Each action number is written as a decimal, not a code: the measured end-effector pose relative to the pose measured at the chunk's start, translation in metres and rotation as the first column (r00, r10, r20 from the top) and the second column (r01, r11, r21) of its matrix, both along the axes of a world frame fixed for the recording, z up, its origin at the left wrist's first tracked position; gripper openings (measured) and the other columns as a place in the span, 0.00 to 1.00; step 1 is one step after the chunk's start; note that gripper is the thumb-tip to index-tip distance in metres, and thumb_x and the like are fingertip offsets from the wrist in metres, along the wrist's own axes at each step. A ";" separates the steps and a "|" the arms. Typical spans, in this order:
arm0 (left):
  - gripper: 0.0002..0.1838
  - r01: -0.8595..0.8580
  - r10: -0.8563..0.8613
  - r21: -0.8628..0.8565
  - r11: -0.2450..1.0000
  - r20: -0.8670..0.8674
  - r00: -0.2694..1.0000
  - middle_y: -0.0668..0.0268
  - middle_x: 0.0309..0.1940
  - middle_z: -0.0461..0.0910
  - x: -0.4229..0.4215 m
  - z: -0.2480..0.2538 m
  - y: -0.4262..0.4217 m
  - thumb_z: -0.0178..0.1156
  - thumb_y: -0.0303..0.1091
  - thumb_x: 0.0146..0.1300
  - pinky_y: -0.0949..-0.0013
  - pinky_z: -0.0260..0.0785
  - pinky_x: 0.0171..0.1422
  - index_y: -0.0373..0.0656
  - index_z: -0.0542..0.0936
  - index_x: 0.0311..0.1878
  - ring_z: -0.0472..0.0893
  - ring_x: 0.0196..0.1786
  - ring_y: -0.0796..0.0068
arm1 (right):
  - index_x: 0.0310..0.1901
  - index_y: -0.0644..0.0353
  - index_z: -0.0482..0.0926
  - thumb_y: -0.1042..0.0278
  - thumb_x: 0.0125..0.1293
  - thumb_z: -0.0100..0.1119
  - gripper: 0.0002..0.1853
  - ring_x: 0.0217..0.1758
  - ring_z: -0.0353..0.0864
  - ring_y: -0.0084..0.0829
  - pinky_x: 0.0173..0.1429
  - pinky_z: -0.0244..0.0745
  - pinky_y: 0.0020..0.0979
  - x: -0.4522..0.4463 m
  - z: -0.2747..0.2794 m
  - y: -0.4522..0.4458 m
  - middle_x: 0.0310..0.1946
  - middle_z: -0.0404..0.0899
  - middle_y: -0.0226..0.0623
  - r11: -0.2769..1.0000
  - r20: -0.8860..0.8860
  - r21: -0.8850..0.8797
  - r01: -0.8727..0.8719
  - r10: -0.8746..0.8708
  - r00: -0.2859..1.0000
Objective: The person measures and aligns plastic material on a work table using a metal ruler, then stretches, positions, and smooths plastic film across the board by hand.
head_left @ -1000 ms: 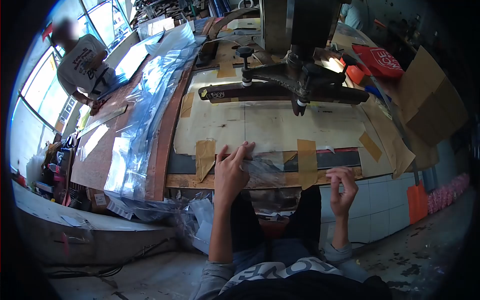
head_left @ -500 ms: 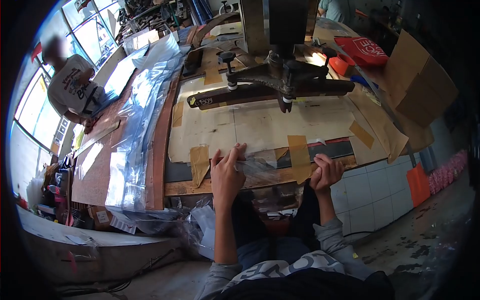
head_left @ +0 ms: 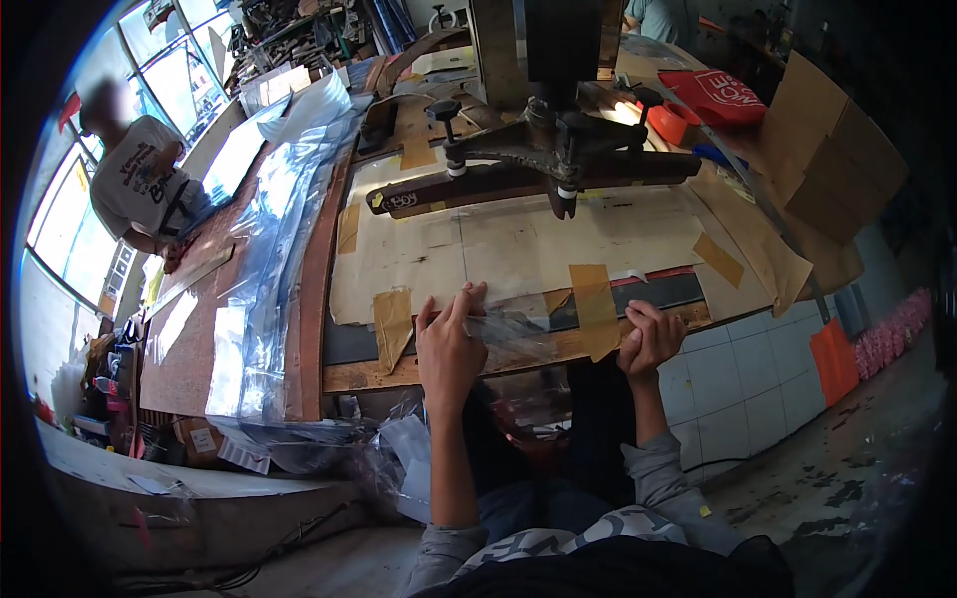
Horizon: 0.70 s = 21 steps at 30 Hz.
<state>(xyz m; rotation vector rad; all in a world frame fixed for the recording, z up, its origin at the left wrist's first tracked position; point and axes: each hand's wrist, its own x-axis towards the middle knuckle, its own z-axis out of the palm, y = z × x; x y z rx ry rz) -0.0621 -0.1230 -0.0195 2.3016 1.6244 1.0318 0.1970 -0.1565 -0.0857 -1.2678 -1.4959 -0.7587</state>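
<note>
My left hand (head_left: 451, 344) is at the front edge of the worktable, its fingers bent over a clear plastic film (head_left: 513, 337). The film spreads rightward from that hand, and its far end is hard to see. My right hand (head_left: 650, 337) is closed near the table edge, right of a tan tape strip (head_left: 595, 311); whatever lies in its fingers is hidden. Beyond both hands lies a pale flat board (head_left: 518, 244), with another tape piece (head_left: 393, 324) at its front left. Above the board is a dark metal press bar (head_left: 528, 189).
A press column (head_left: 565, 50) rises behind the bar. Clear plastic sheets (head_left: 274, 229) cover the table's left part. A person (head_left: 145, 184) stands at far left. On the right are a cardboard box (head_left: 832, 149), a red bag (head_left: 713, 97) and an orange flap (head_left: 831, 361).
The view has shifted slightly, moving the table a little leftward in the picture. Both hands keep almost the same pose and place at the table edge.
</note>
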 end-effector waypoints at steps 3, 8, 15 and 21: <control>0.33 0.001 -0.001 0.026 1.000 0.004 1.000 0.65 0.44 0.83 0.001 -0.002 0.001 0.51 0.16 0.44 0.56 0.55 0.71 0.48 0.75 0.58 0.81 0.48 0.62 | 0.34 0.57 0.79 0.65 0.64 0.44 0.12 0.34 0.77 0.32 0.47 0.63 0.35 0.001 0.000 -0.001 0.38 0.83 0.31 1.000 -0.002 -0.011 -0.007 0.007 1.000; 0.32 -0.003 0.002 0.017 1.000 0.016 1.000 0.65 0.42 0.83 0.000 -0.001 0.001 0.51 0.16 0.44 0.56 0.56 0.72 0.48 0.75 0.58 0.81 0.47 0.63 | 0.34 0.57 0.79 0.66 0.64 0.45 0.11 0.35 0.77 0.33 0.47 0.64 0.36 0.001 0.000 -0.002 0.39 0.83 0.32 0.999 -0.010 -0.020 -0.033 0.033 0.999; 0.32 -0.008 0.008 0.004 1.000 0.022 1.000 0.66 0.42 0.83 0.000 0.000 -0.004 0.51 0.17 0.44 0.56 0.56 0.72 0.48 0.75 0.57 0.81 0.48 0.64 | 0.41 0.58 0.81 0.68 0.64 0.49 0.11 0.35 0.77 0.36 0.45 0.67 0.36 -0.015 0.026 -0.013 0.38 0.83 0.34 0.975 -0.145 -0.220 -0.036 0.004 0.989; 0.25 -0.028 0.028 0.042 0.999 0.013 1.000 0.60 0.37 0.83 0.003 0.002 0.000 0.53 0.19 0.44 0.54 0.57 0.70 0.42 0.76 0.50 0.81 0.45 0.59 | 0.61 0.56 0.74 0.65 0.63 0.49 0.23 0.35 0.84 0.47 0.43 0.77 0.41 -0.138 0.139 0.048 0.29 0.83 0.50 0.367 -0.177 -0.903 -0.224 0.157 0.972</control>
